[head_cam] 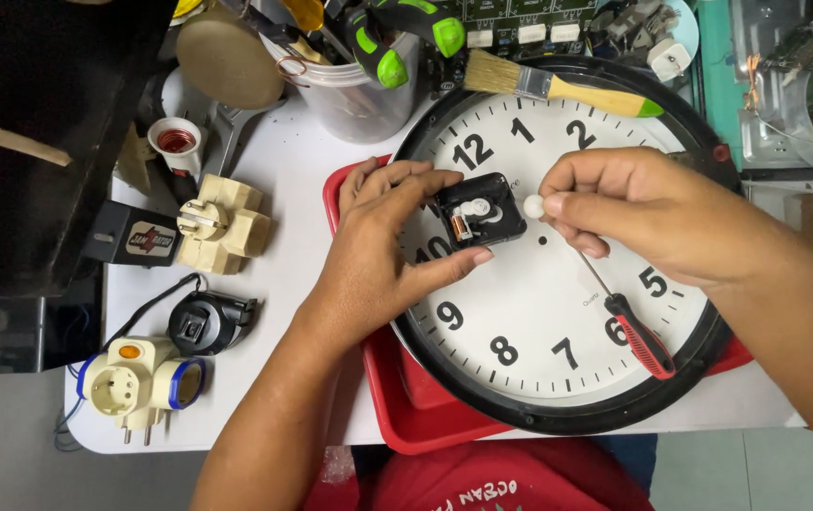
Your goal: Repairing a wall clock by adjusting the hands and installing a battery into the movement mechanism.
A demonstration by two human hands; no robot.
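Note:
A round wall clock [558,312] with a black rim and white dial lies face up on a red tray [397,407]. My left hand [378,251] grips a small black clock movement [478,210], opened so its white gears show, over the dial's upper left. My right hand [643,213] pinches a tiny white gear [533,205] between thumb and forefinger, right beside the movement's edge. A red-handled screwdriver [638,333] rests on the dial under my right wrist.
A paintbrush [558,87] lies across the clock's top rim. A tub of tools [359,80] stands behind. Beige plug adapters [222,225], a black adapter [206,322] and a multi-socket plug [137,383] sit at the left on the white table [279,161].

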